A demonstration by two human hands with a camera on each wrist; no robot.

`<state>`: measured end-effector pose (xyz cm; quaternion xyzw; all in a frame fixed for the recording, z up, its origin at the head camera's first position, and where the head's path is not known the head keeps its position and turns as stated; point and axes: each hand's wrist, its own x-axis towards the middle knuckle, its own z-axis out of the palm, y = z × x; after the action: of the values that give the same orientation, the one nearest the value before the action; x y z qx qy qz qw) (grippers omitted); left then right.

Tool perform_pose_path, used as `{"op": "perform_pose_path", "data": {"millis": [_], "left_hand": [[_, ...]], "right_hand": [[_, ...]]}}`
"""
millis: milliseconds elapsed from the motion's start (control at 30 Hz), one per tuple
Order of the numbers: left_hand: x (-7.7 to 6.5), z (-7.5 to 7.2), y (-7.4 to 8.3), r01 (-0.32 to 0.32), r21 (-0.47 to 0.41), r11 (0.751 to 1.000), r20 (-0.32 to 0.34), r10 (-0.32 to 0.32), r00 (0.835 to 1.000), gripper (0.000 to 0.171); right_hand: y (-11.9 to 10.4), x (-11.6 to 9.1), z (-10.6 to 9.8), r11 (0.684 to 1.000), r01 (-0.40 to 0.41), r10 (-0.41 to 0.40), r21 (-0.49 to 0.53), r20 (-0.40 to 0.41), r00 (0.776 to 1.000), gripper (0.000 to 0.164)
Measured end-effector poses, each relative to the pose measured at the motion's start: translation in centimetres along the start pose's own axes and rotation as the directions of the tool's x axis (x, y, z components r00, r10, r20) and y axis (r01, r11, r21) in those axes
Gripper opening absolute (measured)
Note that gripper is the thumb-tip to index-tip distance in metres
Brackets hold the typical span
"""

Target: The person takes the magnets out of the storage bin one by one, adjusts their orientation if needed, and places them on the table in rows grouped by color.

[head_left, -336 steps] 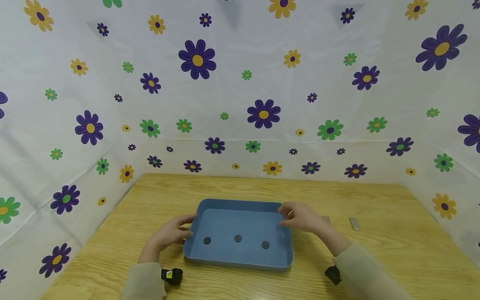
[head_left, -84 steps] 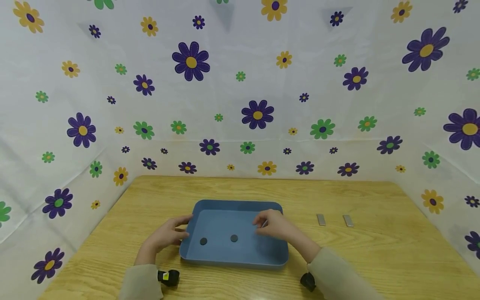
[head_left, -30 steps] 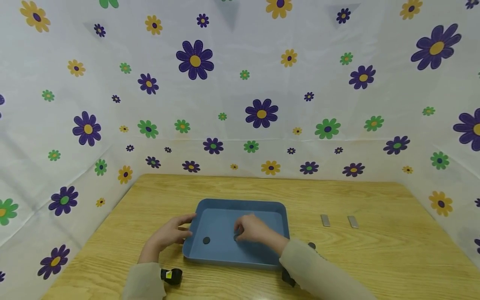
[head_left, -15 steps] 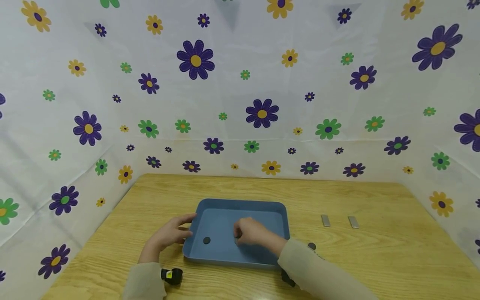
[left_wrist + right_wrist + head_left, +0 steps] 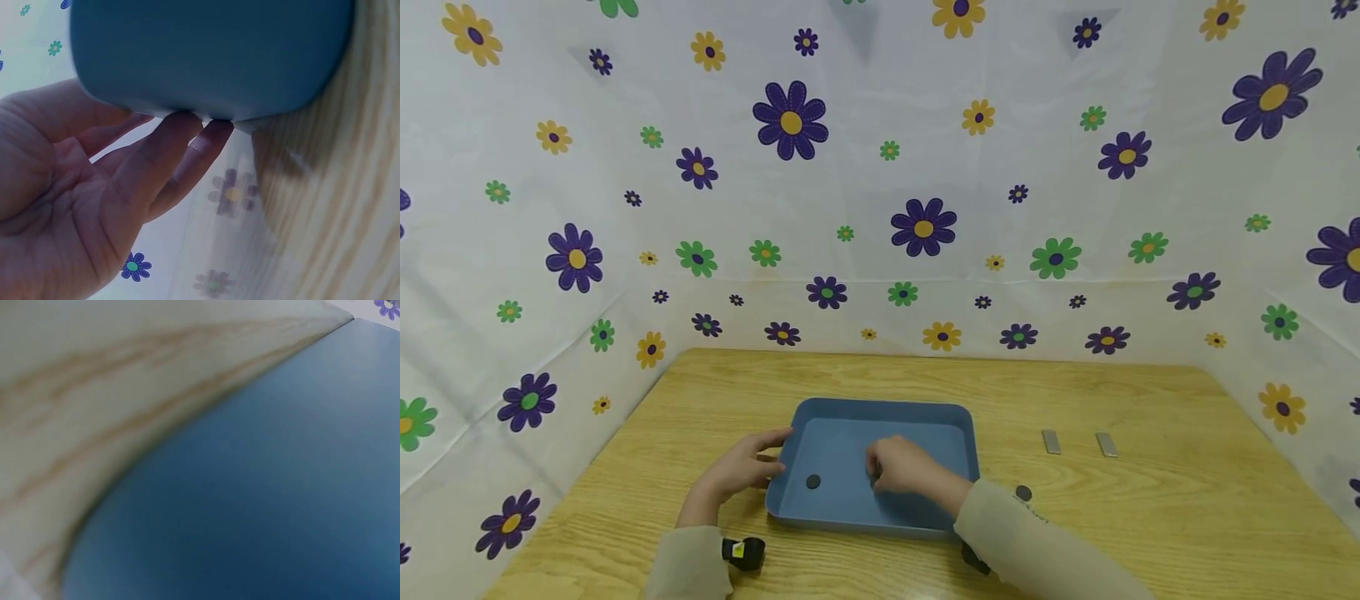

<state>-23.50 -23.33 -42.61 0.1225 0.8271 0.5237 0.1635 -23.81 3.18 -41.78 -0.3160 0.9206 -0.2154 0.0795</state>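
Note:
A blue tray (image 5: 850,525) sits on the wooden table. At its left end my left hand (image 5: 737,467) has its fingertips against the outer wall; the left wrist view shows the fingers (image 5: 159,150) loosely bent beneath the wall. My right hand (image 5: 898,465) is inside the tray near its middle, thumb and fingers curled together over the middle dark disc, which they hide. Another dark round disc (image 5: 813,482) lies in the tray's left part. On the table right of the tray, beside the sleeve, is a third dark disc (image 5: 1023,493). The right wrist view shows only the tray's side.
Two small grey rectangular plates (image 5: 1051,442) lie on the table (image 5: 1150,517) to the right of the tray. A white flowered cloth (image 5: 865,183) hangs behind the table and on both sides. Black wrist cameras (image 5: 745,552) sit at the cuffs.
The disc from the tray's right part now lies on the table at right. My right hand has moved left to the middle disc, its fingers closing over it. My left hand stays put.

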Motion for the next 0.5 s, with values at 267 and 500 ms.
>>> {"op": "perform_pose_path", "data": {"millis": [267,500], "left_hand": [[0.03,-0.06,-0.08,0.001,-0.006,1.000,0.001,-0.001,1.000,0.054],[0.02,-0.06,-0.06,-0.003,-0.006,1.000,0.003,0.003,1.000,0.055]], "right_hand": [[-0.11,-0.17,-0.25,0.997,-0.014,0.014,0.071,-0.001,1.000,0.016],[0.38,-0.09,-0.63,0.982,-0.033,0.031,0.186,0.013,0.999,0.014]]}}
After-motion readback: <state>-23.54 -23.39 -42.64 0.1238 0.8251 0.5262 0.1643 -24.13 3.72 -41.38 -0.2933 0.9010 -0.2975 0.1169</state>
